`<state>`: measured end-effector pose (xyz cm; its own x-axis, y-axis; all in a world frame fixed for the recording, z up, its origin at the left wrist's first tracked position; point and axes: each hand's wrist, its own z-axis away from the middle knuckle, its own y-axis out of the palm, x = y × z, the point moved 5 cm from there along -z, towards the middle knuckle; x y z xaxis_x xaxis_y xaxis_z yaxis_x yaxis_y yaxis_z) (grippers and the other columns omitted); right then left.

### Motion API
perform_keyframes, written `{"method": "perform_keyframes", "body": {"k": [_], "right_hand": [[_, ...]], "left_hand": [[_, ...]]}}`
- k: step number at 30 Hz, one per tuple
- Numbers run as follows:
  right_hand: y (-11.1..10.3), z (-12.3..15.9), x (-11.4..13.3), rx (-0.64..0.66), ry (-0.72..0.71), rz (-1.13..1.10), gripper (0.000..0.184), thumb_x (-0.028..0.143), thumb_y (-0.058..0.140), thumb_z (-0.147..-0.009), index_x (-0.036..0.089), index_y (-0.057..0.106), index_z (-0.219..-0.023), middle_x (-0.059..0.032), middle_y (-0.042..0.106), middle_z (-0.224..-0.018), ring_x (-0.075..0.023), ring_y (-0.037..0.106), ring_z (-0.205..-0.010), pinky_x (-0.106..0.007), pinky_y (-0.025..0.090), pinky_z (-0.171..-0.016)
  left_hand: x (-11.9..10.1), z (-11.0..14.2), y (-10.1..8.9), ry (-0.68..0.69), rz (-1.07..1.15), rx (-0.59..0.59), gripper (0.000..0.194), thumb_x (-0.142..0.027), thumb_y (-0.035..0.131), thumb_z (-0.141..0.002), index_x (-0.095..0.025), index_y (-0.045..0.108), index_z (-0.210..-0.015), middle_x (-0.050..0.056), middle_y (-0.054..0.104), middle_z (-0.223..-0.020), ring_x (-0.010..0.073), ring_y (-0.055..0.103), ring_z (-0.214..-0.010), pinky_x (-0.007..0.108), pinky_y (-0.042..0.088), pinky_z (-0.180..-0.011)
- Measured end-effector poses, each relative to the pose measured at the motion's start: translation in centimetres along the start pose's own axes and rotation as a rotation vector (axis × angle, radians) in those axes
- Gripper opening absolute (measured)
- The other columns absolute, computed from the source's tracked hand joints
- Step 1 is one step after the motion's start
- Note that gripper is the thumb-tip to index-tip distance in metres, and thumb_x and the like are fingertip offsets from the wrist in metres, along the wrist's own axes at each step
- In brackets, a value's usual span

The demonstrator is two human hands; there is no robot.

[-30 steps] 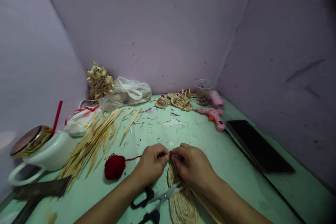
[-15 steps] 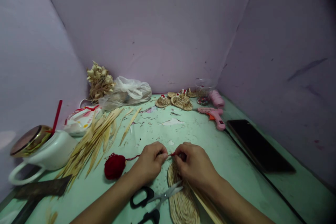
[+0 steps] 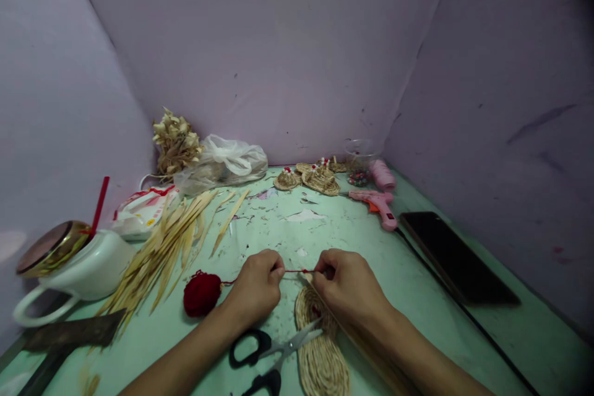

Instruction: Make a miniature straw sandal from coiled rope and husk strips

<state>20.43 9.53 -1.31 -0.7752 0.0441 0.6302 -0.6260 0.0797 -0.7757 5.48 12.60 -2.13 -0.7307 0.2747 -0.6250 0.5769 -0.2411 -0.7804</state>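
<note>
Red yarn [image 3: 293, 271] is stretched taut between my two hands. My left hand [image 3: 260, 281] pinches it, and from there it runs left to a red ball of yarn [image 3: 202, 294]. My right hand [image 3: 346, 278] is closed on the yarn's other end, where a small knot or wrap shows by the tip of a pale dried strip [image 3: 352, 340] that passes under this hand. Below lies a woven straw sole [image 3: 320, 346], coiled in long ovals. Black-handled scissors [image 3: 283, 349] rest with open blades, their tips over the sole's left side.
Dried strips [image 3: 171, 247] spread at left beside a white mug [image 3: 99, 266] and a hammer-like tool [image 3: 74, 331]. Small straw slippers [image 3: 320, 179] sit at the back. At right are a pink glue gun [image 3: 380, 204] with its cord and a dark phone [image 3: 457, 257].
My left hand has moved left, away from the right one, so more red yarn shows between them. My right hand has shifted slightly, uncovering more of the sole.
</note>
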Motion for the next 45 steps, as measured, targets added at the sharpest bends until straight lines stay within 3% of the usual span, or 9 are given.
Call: {"method": "perform_keyframes", "body": {"k": [15,19,23,26,29,35,38,42,45], "right_hand": [[0.5,-0.5,-0.8,-0.038,0.046,-0.184,0.007,0.018,0.048,-0.057,0.018,0.051,-0.050,0.0012,0.049,-0.046,-0.0110,0.041,-0.047,-0.022,0.024,-0.044],[1.5,-0.7,-0.8,0.095,0.105,-0.437,0.006,0.015,0.047,-0.056,0.018,0.048,-0.051,0.0035,0.046,-0.046,-0.0091,0.039,-0.044,-0.021,0.027,-0.042],[2.0,-0.5,-0.5,0.125,0.099,-0.552,0.006,0.016,0.046,-0.057,0.018,0.048,-0.051,0.0041,0.046,-0.045,-0.0086,0.040,-0.043,-0.020,0.029,-0.042],[2.0,-0.3,-0.2,0.145,0.095,-0.612,0.007,0.016,0.046,-0.058,0.017,0.049,-0.052,0.0042,0.046,-0.045,-0.0081,0.040,-0.042,-0.020,0.030,-0.041],[1.8,-0.3,-0.1,0.192,0.114,-0.679,0.005,0.018,0.050,-0.059,0.015,0.052,-0.055,0.0042,0.046,-0.045,-0.0071,0.040,-0.041,-0.019,0.031,-0.039],[1.4,-0.3,0.3,0.411,0.073,-0.797,0.034,0.032,0.063,-0.061,0.013,0.060,-0.089,0.0027,0.053,-0.062,-0.0061,0.042,-0.040,-0.019,0.033,-0.037],[1.0,-0.5,0.2,0.330,-0.018,-0.658,0.034,0.028,0.069,-0.057,0.015,0.064,-0.089,0.0001,0.059,-0.068,-0.0085,0.047,-0.049,-0.021,0.037,-0.045],[0.7,-0.5,0.5,0.154,-0.099,-0.498,0.012,0.023,0.060,-0.066,0.015,0.068,-0.070,-0.0030,0.065,-0.068,-0.0139,0.055,-0.064,-0.024,0.041,-0.060],[0.9,-0.4,0.5,0.139,-0.079,-0.504,0.015,0.024,0.054,-0.070,0.014,0.066,-0.069,-0.0020,0.062,-0.062,-0.0128,0.052,-0.058,-0.023,0.039,-0.054]], "left_hand": [[0.0,0.7,-0.3,-0.016,-0.286,0.013,0.015,-0.011,0.041,-0.071,-0.018,0.055,-0.069,0.003,0.056,-0.068,0.0163,0.051,-0.065,0.026,0.031,-0.057],[-0.6,0.8,-1.4,-0.103,0.093,-0.040,0.025,-0.014,0.046,-0.071,-0.016,0.061,-0.092,0.006,0.062,-0.088,0.0117,0.052,-0.060,0.024,0.037,-0.056],[-1.0,0.9,-0.2,-0.239,0.559,0.060,0.054,-0.024,0.049,-0.072,-0.015,0.041,-0.124,0.011,0.054,-0.111,0.0034,0.044,-0.038,0.022,0.034,-0.037],[-0.9,1.0,1.4,-0.336,0.667,0.158,0.045,-0.029,0.050,-0.071,-0.007,0.052,-0.109,0.004,0.061,-0.071,0.0051,0.040,-0.032,0.020,0.030,-0.032],[-0.6,0.9,2.1,-0.369,0.699,0.176,0.023,-0.031,0.051,-0.069,-0.010,0.059,-0.073,-0.007,0.042,-0.036,0.0045,0.030,-0.027,0.018,0.022,-0.031],[-0.4,0.5,1.4,-0.311,0.771,0.066,0.019,-0.031,0.057,-0.061,-0.013,0.053,-0.056,-0.008,0.036,-0.033,0.0029,0.025,-0.032,0.019,0.015,-0.036],[-0.5,0.5,1.3,-0.318,0.780,0.060,0.020,-0.032,0.058,-0.061,-0.013,0.054,-0.056,-0.008,0.038,-0.035,0.0034,0.025,-0.033,0.019,0.015,-0.037],[-0.8,0.6,1.4,-0.298,0.796,0.080,0.023,-0.035,0.058,-0.060,-0.013,0.055,-0.058,-0.008,0.037,-0.036,0.0038,0.026,-0.033,0.020,0.016,-0.037],[-0.8,0.6,1.6,-0.291,0.800,0.102,0.023,-0.035,0.054,-0.062,-0.013,0.055,-0.061,-0.008,0.035,-0.036,0.0042,0.026,-0.033,0.020,0.017,-0.037]]}}
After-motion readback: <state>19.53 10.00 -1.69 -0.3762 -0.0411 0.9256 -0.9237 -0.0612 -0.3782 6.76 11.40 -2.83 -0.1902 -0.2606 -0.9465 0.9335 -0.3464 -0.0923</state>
